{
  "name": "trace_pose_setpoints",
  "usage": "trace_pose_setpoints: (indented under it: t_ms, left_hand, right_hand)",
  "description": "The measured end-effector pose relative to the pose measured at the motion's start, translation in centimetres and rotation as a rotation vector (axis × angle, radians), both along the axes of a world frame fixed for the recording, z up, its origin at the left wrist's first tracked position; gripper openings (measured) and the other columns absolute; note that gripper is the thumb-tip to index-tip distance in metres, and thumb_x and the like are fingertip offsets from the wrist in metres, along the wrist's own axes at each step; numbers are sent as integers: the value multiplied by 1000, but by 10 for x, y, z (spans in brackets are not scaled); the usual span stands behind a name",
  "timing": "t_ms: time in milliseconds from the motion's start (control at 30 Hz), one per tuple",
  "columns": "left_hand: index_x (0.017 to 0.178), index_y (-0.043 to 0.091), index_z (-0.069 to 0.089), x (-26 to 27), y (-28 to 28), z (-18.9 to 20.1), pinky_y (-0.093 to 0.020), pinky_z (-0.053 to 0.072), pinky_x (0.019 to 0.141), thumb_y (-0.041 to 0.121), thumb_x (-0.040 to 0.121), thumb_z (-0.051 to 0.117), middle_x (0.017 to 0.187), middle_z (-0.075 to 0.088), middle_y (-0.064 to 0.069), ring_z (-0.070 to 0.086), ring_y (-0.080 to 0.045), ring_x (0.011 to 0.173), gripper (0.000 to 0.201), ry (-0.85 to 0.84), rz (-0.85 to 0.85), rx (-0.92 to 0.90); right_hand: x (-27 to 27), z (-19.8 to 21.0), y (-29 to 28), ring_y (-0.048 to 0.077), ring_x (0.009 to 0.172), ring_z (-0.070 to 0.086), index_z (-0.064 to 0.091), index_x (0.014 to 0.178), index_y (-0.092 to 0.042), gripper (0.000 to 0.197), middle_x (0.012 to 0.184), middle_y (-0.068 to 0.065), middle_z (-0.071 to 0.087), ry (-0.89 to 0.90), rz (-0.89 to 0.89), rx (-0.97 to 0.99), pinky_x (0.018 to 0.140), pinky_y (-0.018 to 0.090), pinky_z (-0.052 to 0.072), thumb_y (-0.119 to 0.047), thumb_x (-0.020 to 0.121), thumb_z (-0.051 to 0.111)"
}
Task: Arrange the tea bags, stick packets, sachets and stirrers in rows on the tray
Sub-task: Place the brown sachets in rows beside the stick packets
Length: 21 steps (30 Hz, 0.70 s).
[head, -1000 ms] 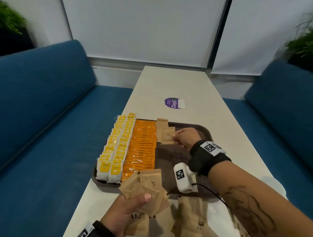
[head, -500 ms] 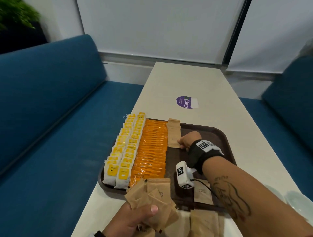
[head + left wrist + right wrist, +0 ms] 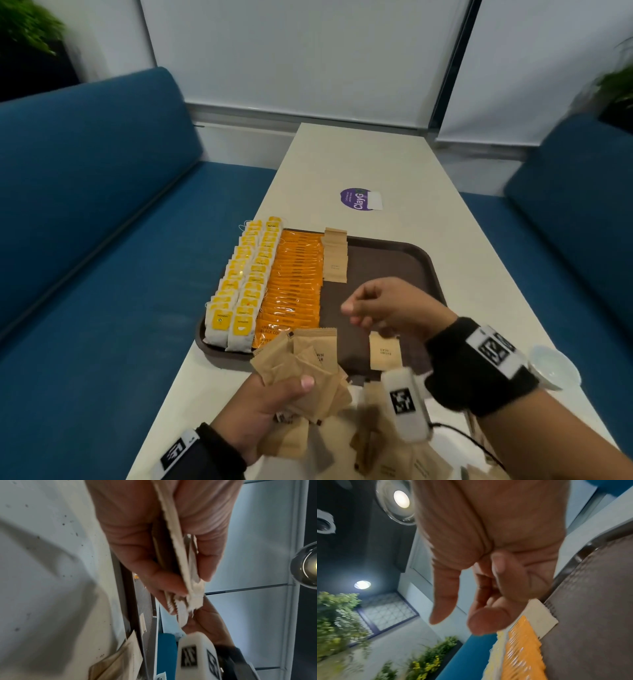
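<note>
On the brown tray (image 3: 394, 260) stand two rows of yellow tea bags (image 3: 246, 274), a row of orange stick packets (image 3: 298, 277) and a short row of brown sachets (image 3: 335, 257) at the far end. One more brown sachet (image 3: 384, 351) lies alone by the tray's near rim. My left hand (image 3: 294, 394) grips a fanned bunch of brown sachets (image 3: 308, 363) over the near rim; the left wrist view shows the bunch (image 3: 173, 534) pinched between thumb and fingers of that hand (image 3: 180, 582). My right hand (image 3: 356, 308) hovers over the tray's bare middle, fingers loosely curled, empty (image 3: 462, 620).
Loose brown sachets (image 3: 376, 445) lie on the white table in front of the tray. A purple sticker (image 3: 359, 199) sits beyond the tray. A small white dish (image 3: 555, 366) is at the right edge. Blue sofas flank the table on both sides.
My right hand has left a sachet on the far row and drawn back toward me, empty. The left hand keeps its bunch.
</note>
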State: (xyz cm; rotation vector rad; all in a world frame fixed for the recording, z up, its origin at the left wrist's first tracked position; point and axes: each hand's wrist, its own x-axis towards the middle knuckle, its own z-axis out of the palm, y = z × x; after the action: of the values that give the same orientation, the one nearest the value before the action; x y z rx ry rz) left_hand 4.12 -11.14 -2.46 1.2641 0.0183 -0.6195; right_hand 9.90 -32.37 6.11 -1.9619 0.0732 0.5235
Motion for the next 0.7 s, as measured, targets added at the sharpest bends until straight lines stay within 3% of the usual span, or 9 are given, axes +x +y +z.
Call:
trace_pose_setpoints:
  t_ms: [133,333,533,700]
  left_hand:
    - [116,12,59,-8,-6,-2,-31,55,67,28,45,79,104,72,-13,70,-25,89,75,0,17,-59]
    - [115,11,60,-19,-13,-5,-33,56,61,21,55,77,101,72,-16,70,-26,83,64,21,-6,-97]
    - [115,12,60,-23,-17,-4,-38,55,69,27,46,78,103,71,-17,69,-28,86,73,15,-28,-90]
    - [118,14,58,-19,-13,-7,-41,56,68,27,45,80,106,69,-20,66,-35,91,78,48,-18,-79]
  right_hand:
    - [-50,-5,10,6,52,55,64,86,-11,14,68,1,65,72,34,97,48,18,38,-19,80,72]
    - [-79,-25,13,7,49,50,62,79,-9,7,65,1,62,-32,-199,209,44,22,28,-8,85,66]
    - [-89,-33,17,6,49,49,62,81,-12,7,62,-4,61,-9,-232,210,42,18,33,-12,84,68]
    - [-83,-34,15,7,52,48,58,75,-11,13,68,3,61,16,-360,295,40,17,30,-8,86,65]
